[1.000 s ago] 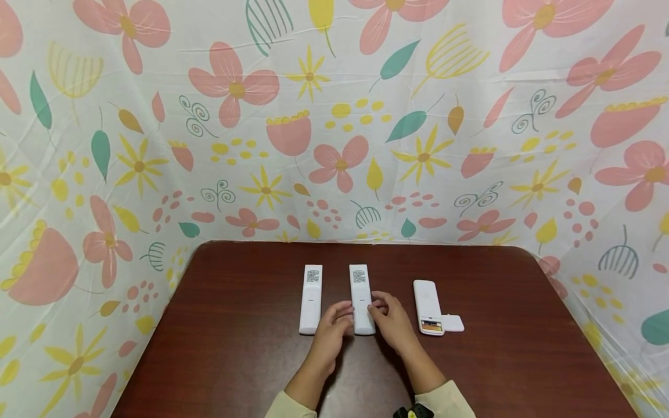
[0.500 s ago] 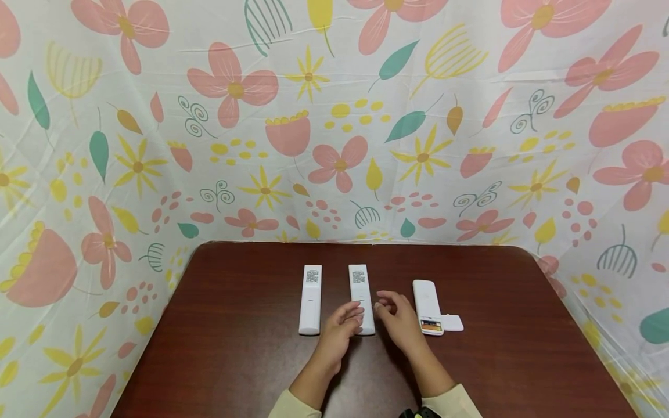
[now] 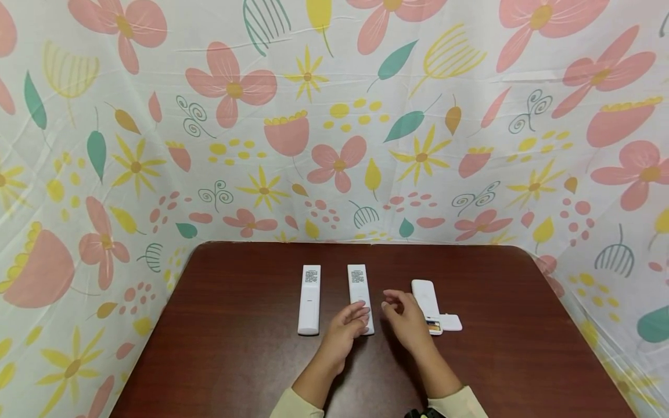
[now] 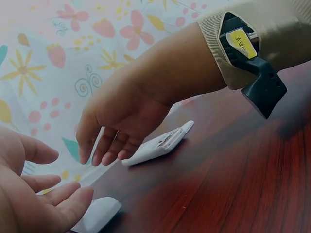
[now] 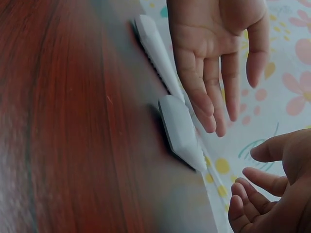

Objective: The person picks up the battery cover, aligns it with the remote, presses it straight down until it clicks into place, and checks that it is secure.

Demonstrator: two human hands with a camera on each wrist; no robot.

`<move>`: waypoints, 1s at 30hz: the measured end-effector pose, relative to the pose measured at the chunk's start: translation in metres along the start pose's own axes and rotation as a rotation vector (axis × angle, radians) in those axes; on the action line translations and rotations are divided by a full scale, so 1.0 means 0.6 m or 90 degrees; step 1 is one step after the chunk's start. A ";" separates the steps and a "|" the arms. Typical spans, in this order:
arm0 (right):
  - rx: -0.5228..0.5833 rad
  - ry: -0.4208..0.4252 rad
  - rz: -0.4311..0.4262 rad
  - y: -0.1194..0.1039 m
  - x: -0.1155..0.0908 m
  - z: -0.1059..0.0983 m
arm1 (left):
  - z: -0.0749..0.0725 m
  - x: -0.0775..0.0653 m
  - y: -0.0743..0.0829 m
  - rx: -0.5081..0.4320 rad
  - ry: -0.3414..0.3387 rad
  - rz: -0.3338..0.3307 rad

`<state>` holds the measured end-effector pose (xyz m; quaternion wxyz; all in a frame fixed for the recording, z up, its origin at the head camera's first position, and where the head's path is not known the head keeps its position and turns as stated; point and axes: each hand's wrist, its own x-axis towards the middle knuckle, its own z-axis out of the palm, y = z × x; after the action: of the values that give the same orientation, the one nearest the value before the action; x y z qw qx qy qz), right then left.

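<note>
A long, slim white plastic remote control point(image 3: 358, 285) lies on the dark reddish-brown wood-grain counter point(image 3: 235, 325), about midway between the left and right edges, its far end pointing to the far edge. Its smooth upper side has squared far corners and a small mark near the middle. A matching white plastic remote control point(image 3: 309, 305) lies parallel to it, closer to the counter's left edge, its near end gently rounded. Toward the right edge, a shorter white remote control with rounded corners point(image 3: 425, 295) lies slightly slanted, its near end uncovered to show orange-and-dark batteries point(image 3: 433, 325); a small white rounded cover point(image 3: 450, 322) sits just beside that end, on the right-edge side. Each long remote bears a dense block of dark print at its far end, too small to read. A yellow sticker point(image 4: 242, 42) on the black wrist mount point(image 4: 257, 65) carries dark sideways marks I cannot make out surely. Both hands hold nothing, fingers loosely bent and apart: the left hand point(image 3: 341, 334) overlaps the middle remote's near end in the head view, contact unclear; the right hand point(image 3: 409, 320) is beside the shorter remote.
</note>
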<state>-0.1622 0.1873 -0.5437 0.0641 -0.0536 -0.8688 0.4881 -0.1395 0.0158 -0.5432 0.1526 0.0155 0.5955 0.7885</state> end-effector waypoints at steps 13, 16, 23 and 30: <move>-0.024 -0.002 0.013 0.004 0.000 -0.030 | 0.010 0.006 -0.005 0.014 -0.025 -0.002; -0.027 0.000 0.021 0.006 -0.001 -0.037 | 0.012 0.007 -0.007 0.010 -0.031 -0.005; -0.029 0.022 0.023 0.013 -0.002 -0.049 | 0.018 0.010 -0.008 0.012 -0.042 -0.011; -0.026 0.024 0.035 0.021 -0.005 -0.065 | 0.027 0.015 -0.011 0.014 -0.058 -0.014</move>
<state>-0.1523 0.2259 -0.5345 0.0656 -0.0881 -0.8755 0.4705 -0.1431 0.0349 -0.5459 0.1882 0.0465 0.5965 0.7789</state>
